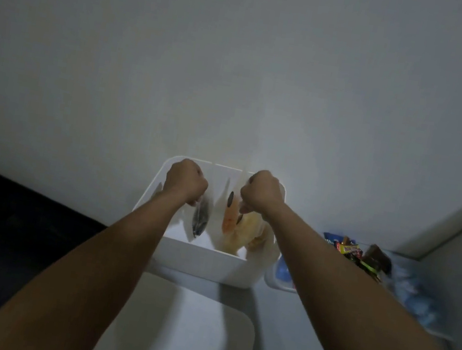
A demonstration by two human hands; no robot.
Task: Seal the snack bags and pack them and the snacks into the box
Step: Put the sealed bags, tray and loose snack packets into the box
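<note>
A white open box (204, 261) stands on the table against the wall. Both my hands are over it, fists closed. My left hand (186, 180) grips the top of a clear bag holding dark snacks (200, 221), which hangs down into the box's left side. My right hand (261, 193) grips a clear bag with orange and yellow snacks (234, 223), hanging into the box's right side. Whether the bags' tops are sealed is hidden by my fists.
A shallow white tray (276, 283) to the right of the box holds several wrapped sweets (359, 255) and pale blue packets (416, 295). A flat white lid or board (183, 333) lies on the grey table in front of the box. Dark floor lies at the left.
</note>
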